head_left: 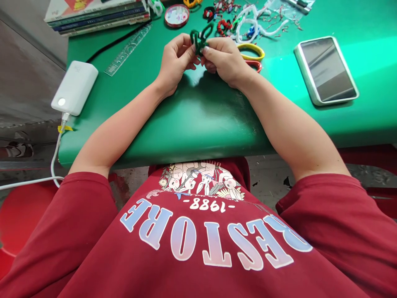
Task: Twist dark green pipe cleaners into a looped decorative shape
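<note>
A dark green pipe cleaner [201, 39], bent into several loops, is held up over the table between my two hands. My left hand [179, 58] pinches its left side between thumb and fingers. On the other side, my right hand [223, 57] grips it with thumb and forefinger, the fingertips of both hands almost meeting below it. Just behind my right hand lie scissors with one yellow and one red handle loop [252, 51]; their blades are hidden by the hand. White pipe cleaners [248, 27] lie curled beyond them.
On the green table [198, 120] are a phone [328, 70] at right, a white power bank [74, 87] with cable at left, a clear ruler [127, 49], stacked books [99, 18], a round red-rimmed container [176, 15] and small red pieces [225, 6] at the back.
</note>
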Motion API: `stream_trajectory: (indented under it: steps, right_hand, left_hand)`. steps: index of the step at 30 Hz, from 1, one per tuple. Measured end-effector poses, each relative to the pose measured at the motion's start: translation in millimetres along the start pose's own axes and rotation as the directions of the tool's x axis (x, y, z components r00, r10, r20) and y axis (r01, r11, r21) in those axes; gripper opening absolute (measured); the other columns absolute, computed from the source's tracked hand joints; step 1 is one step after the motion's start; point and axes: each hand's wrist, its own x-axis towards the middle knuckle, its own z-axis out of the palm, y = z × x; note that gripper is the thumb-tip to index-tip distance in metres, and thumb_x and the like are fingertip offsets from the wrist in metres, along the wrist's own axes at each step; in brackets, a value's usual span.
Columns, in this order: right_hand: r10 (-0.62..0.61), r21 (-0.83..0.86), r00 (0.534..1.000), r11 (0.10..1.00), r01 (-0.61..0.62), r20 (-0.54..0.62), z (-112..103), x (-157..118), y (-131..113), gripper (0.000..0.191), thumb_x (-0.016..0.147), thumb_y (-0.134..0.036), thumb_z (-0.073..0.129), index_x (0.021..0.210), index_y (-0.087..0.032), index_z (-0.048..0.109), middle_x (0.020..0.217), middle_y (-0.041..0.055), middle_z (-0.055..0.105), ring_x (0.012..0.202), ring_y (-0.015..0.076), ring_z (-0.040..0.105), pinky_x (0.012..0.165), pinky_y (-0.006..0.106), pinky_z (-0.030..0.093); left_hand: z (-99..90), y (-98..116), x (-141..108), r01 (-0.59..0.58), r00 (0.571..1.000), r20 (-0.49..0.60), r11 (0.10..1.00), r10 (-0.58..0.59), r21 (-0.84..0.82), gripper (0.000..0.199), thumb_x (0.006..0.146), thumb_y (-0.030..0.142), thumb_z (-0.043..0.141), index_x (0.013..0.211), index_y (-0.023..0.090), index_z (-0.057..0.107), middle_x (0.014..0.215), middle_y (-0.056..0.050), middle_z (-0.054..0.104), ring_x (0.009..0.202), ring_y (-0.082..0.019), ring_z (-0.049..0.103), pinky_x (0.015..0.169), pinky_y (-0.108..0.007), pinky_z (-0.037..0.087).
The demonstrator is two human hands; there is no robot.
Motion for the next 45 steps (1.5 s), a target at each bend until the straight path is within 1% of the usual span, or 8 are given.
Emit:
stream_trajectory:
  steps: [4, 6, 14, 20, 26, 34, 39, 45]
  right_hand:
    - [-0.133, -0.250, 0.980, 0.964, 0.093, -0.148, -1, 6, 8, 0.064, 0.118, 0.027, 0.038, 0.088, -0.029, 0.039, 0.071, -0.0086, 0.045, 0.066, 0.0186, 0.034, 0.074, 0.028, 0.033]
    - [-0.246, -0.418, 0.955, 0.894, 0.159, -0.164, -6, 9, 14, 0.063, 0.115, 0.026, 0.048, 0.092, -0.031, 0.033, 0.075, -0.0084, 0.046, 0.071, 0.0194, 0.043, 0.084, 0.029, 0.041]
    - [-0.400, -0.780, 0.917, 0.575, 0.247, -0.005, -27, 13, 22, 0.059, 0.094, 0.013, 0.063, 0.088, -0.034, 0.028, 0.085, -0.0007, 0.058, 0.109, 0.0340, 0.085, 0.111, 0.049, 0.067]
    - [-0.384, -0.861, 0.922, 0.450, 0.237, 0.053, -26, 4, 15, 0.066, 0.095, 0.013, 0.066, 0.089, -0.035, 0.021, 0.091, 0.0045, 0.068, 0.115, 0.0425, 0.091, 0.103, 0.051, 0.071]
    - [-0.305, -0.774, 0.944, 0.625, 0.098, -0.126, -7, -1, 5, 0.065, 0.094, 0.022, 0.060, 0.076, -0.031, 0.027, 0.076, -0.0017, 0.057, 0.101, 0.0320, 0.088, 0.103, 0.041, 0.063]
    - [-0.061, -0.170, 0.985, 0.985, 0.034, -0.158, 4, -5, -7, 0.068, 0.121, 0.018, 0.053, 0.066, -0.022, 0.047, 0.061, -0.0068, 0.042, 0.060, 0.0131, 0.031, 0.057, 0.020, 0.026]
    - [0.119, 0.162, 0.991, 0.981, -0.107, -0.062, 0, -11, -10, 0.072, 0.133, 0.012, 0.046, 0.069, -0.021, 0.045, 0.068, -0.0036, 0.048, 0.061, 0.0124, 0.030, 0.048, 0.012, 0.016]
    - [0.180, 0.221, 0.984, 0.959, -0.175, 0.000, -5, -14, -17, 0.076, 0.136, 0.011, 0.044, 0.066, -0.020, 0.045, 0.068, -0.0027, 0.049, 0.060, 0.0108, 0.031, 0.050, 0.011, 0.018]
  left_hand:
    - [-2.0, -2, 1, 0.034, 0.999, -0.033, 0.998, -0.035, -0.046, 0.054, 0.120, 0.040, 0.100, 0.098, 0.031, 0.052, 0.087, 0.002, 0.071, 0.078, -0.019, 0.078, 0.066, -0.029, 0.059]
    - [-4.9, -5, 2, 0.044, 0.998, -0.035, 0.998, -0.046, -0.052, 0.054, 0.122, 0.036, 0.096, 0.097, 0.031, 0.049, 0.086, 0.002, 0.068, 0.076, -0.019, 0.077, 0.066, -0.030, 0.058]
    - [-14.5, -33, 14, -0.014, 1.000, -0.027, 1.000, 0.014, -0.003, 0.075, 0.088, 0.096, 0.111, 0.088, 0.036, 0.066, 0.083, -0.001, 0.072, 0.074, -0.024, 0.068, 0.063, -0.042, 0.057]
    - [-18.2, -41, 18, -0.008, 1.000, 0.022, 1.000, 0.009, -0.026, 0.077, 0.081, 0.108, 0.109, 0.093, 0.037, 0.081, 0.094, -0.005, 0.081, 0.079, -0.026, 0.070, 0.069, -0.046, 0.062]
    - [-23.1, -40, 23, -0.062, 0.995, 0.080, 0.998, 0.063, -0.010, 0.074, 0.089, 0.108, 0.105, 0.102, 0.037, 0.087, 0.094, -0.004, 0.085, 0.081, -0.027, 0.071, 0.072, -0.046, 0.064]
    - [-20.4, -21, 16, -0.148, 0.985, 0.091, 0.989, 0.148, -0.005, 0.097, 0.081, 0.115, 0.107, 0.107, 0.025, 0.082, 0.093, -0.006, 0.082, 0.091, -0.029, 0.087, 0.074, -0.037, 0.062]
    - [-18.9, -20, 16, -0.137, 0.989, 0.064, 0.991, 0.136, 0.010, 0.106, 0.069, 0.123, 0.105, 0.101, 0.025, 0.078, 0.096, -0.008, 0.087, 0.086, -0.030, 0.087, 0.071, -0.038, 0.061]
    - [-25.5, -30, 25, -0.194, 0.976, 0.108, 0.981, 0.191, 0.018, 0.084, 0.080, 0.113, 0.109, 0.096, 0.036, 0.082, 0.088, -0.002, 0.080, 0.077, -0.024, 0.069, 0.071, -0.042, 0.059]
